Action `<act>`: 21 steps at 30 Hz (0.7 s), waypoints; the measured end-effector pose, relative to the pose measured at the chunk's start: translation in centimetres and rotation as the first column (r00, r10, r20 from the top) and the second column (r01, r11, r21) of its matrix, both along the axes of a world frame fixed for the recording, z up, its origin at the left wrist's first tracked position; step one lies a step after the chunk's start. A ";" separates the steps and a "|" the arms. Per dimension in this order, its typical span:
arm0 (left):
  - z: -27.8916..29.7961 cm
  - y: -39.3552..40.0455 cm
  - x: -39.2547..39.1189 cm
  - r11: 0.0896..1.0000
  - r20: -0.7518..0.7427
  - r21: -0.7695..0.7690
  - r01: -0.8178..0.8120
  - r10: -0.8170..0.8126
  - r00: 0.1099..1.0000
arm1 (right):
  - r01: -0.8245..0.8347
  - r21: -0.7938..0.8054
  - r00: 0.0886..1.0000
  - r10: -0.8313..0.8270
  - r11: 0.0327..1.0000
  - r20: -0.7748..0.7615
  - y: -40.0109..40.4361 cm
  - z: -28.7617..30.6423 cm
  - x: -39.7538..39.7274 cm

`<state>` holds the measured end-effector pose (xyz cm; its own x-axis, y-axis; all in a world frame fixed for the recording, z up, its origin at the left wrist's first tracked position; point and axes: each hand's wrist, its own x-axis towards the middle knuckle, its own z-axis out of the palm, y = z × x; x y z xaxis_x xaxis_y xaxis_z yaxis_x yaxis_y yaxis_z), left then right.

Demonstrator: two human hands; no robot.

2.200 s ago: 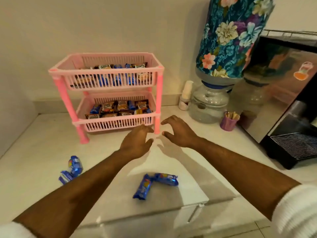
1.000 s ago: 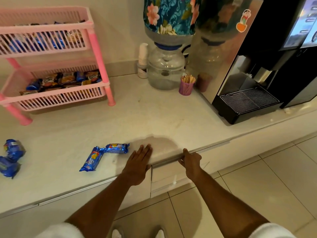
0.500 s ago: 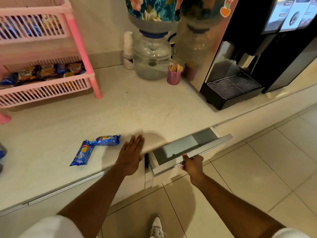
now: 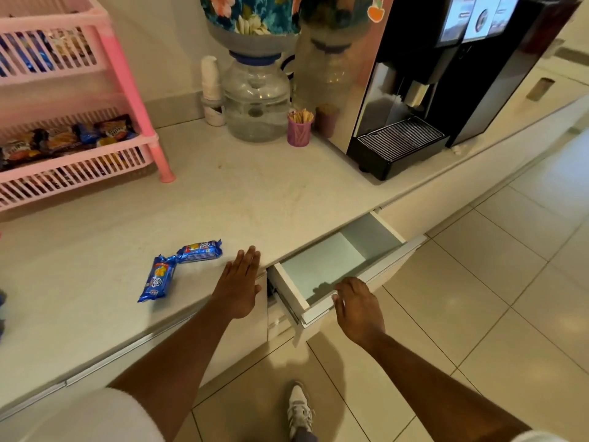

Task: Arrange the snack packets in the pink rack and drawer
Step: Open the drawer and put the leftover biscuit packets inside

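The pink rack (image 4: pixel 126 78) stands at the back left of the white counter (image 4: pixel 255 193); both of its tiers hold several snack packets. Two blue biscuit packets lie near the counter's front edge, one (image 4: pixel 158 277) lengthwise and one (image 4: pixel 200 250) crosswise, touching at a corner. My left hand (image 4: pixel 239 285) lies flat and open on the counter edge, just right of them. Under the counter a white drawer (image 4: pixel 325 266) is pulled out, with nothing inside that I can see. My right hand (image 4: pixel 358 309) rests on its front edge with fingers spread.
A water jar (image 4: pixel 256 100) with a floral-covered bottle on top, a purple cup of sticks (image 4: pixel 299 130) and a black coffee machine (image 4: pixel 430 74) line the back right. Tiled floor and my shoe (image 4: pixel 299 409) lie below. A blue packet edge (image 4: pixel 1 301) shows at far left.
The drawer has slid further out. My right hand has loosened from gripping its front to resting on it. My left hand stays flat on the counter.
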<state>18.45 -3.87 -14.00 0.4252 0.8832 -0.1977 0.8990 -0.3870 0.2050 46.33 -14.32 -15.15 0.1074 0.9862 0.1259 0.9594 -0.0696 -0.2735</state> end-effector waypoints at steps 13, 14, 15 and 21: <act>0.9 -2.3 -0.9 0.999 0.045 0.040 -0.012 0.010 0.999 | 0.015 -0.035 0.998 -0.012 0.999 0.067 -2.2 0.5 0.2; 1.0 -2.4 -1.1 0.999 0.056 0.047 -0.012 0.010 0.998 | 0.024 -0.052 0.995 -0.019 0.998 0.098 -1.9 0.7 0.0; 1.2 -2.6 -1.2 0.999 0.080 0.043 -0.017 0.013 0.997 | 0.035 -0.074 0.992 -0.026 0.997 0.127 -1.4 0.9 -0.2; 3.1 -3.1 -3.1 0.960 0.320 0.161 -0.231 0.170 0.932 | -0.019 -0.082 1.000 0.018 0.996 -0.022 2.8 2.5 -4.9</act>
<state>15.33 -6.97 -10.92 0.2479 0.9642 0.0938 0.8697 -0.2641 0.4169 41.43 -11.52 -12.64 0.0908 0.9950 0.0418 0.9548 -0.0751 -0.2876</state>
